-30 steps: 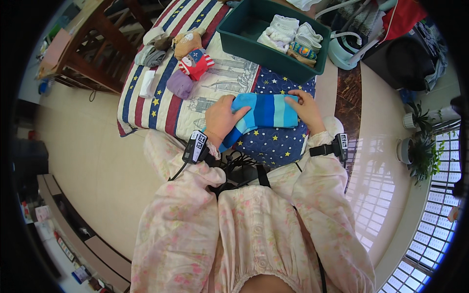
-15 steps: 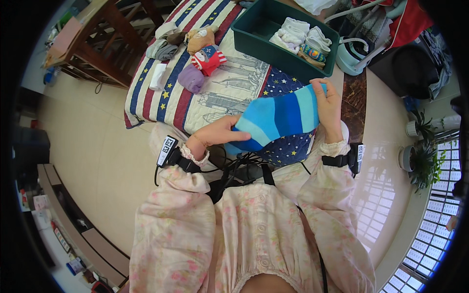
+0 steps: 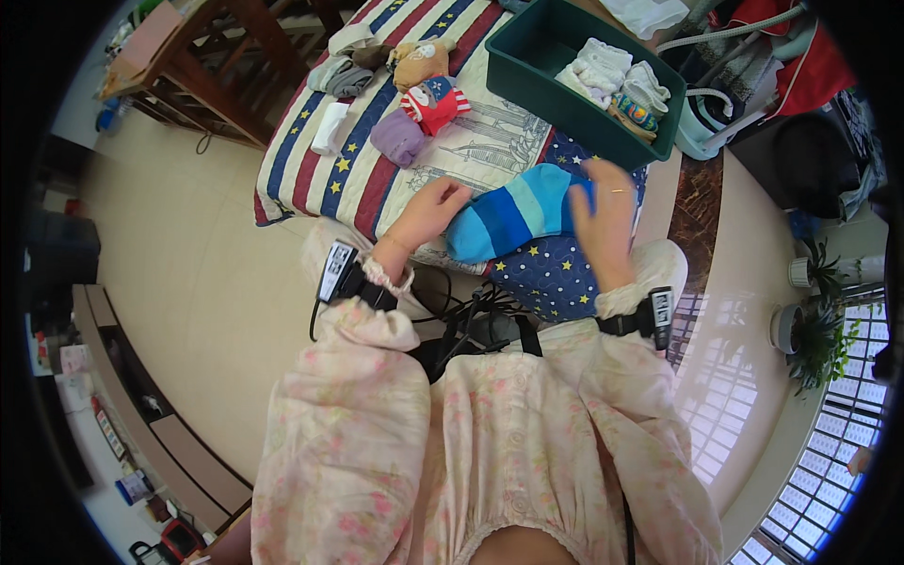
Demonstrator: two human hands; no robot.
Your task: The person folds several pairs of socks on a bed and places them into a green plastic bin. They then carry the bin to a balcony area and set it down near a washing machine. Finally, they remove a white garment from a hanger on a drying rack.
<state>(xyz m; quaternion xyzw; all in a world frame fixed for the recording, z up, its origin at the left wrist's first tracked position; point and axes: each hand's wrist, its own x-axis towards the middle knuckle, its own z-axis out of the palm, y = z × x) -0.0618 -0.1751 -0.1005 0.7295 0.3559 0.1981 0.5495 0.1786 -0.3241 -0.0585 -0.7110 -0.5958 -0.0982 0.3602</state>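
A blue and aqua striped sock (image 3: 518, 215) lies flat at the near edge of the quilt, on its navy starred border. My left hand (image 3: 428, 218) hovers beside the sock's left end, fingers loosely bent and apart, holding nothing. At the opposite end my right hand (image 3: 607, 221) extends over the fabric, fingers stretched and slightly blurred, partly covering that end. Farther back on the quilt sit a purple rolled sock bundle (image 3: 398, 139), a red and blue bundle (image 3: 435, 105), a tan bundle (image 3: 422, 64), grey bundles (image 3: 341, 77) and a white one (image 3: 329, 129).
A dark green bin (image 3: 523, 89) with white and patterned sock bundles (image 3: 603, 71) stands at the back right of the striped quilt (image 3: 306, 174). Black cables (image 3: 476, 315) hang before my lap. To the right are a pale blue appliance (image 3: 697, 132) and potted plants (image 3: 810, 330).
The sock, stretched between both hands in the air earlier, now lies lower on the quilt with its stripes arranged differently. My left hand has come off it, and both hands have loosened.
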